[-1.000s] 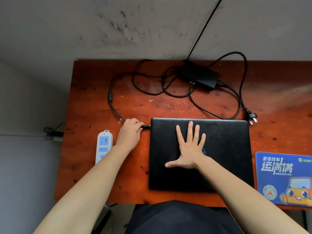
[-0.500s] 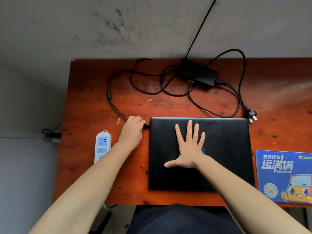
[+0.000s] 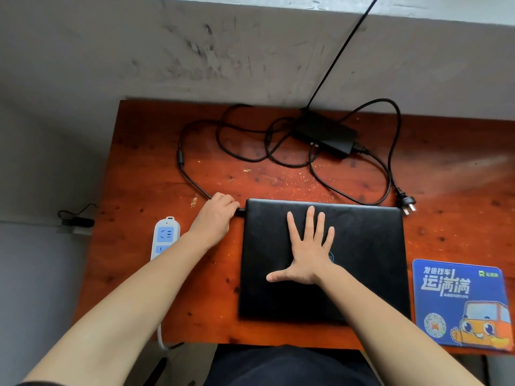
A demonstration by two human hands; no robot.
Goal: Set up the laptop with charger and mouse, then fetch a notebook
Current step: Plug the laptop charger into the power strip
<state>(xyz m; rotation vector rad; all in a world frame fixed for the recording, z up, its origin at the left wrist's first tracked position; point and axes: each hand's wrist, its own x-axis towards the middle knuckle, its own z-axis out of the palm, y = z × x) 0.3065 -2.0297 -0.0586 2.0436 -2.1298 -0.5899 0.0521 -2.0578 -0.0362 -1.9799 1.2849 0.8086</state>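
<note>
A closed black laptop (image 3: 362, 260) lies flat on the red-brown wooden table (image 3: 156, 174). My right hand (image 3: 309, 254) rests flat on its lid with fingers spread. My left hand (image 3: 214, 218) is closed on the charger's plug end (image 3: 240, 211), which touches the laptop's left edge near its back corner. The black charger brick (image 3: 324, 133) lies at the back of the table with its cable (image 3: 192, 182) looped around it. The wall plug (image 3: 407, 204) lies loose by the laptop's back right corner. No mouse or notebook is in view.
A white and blue power strip (image 3: 165, 235) lies at the table's left, partly under my left forearm. A blue mouse pad (image 3: 462, 302) with a cartoon car sits at the front right. A grey wall runs behind the table. A small black adapter (image 3: 79, 222) lies left, off the table.
My left hand has pushed the charger plug rightwards up to the laptop's left edge. My right hand has stayed flat on the lid.
</note>
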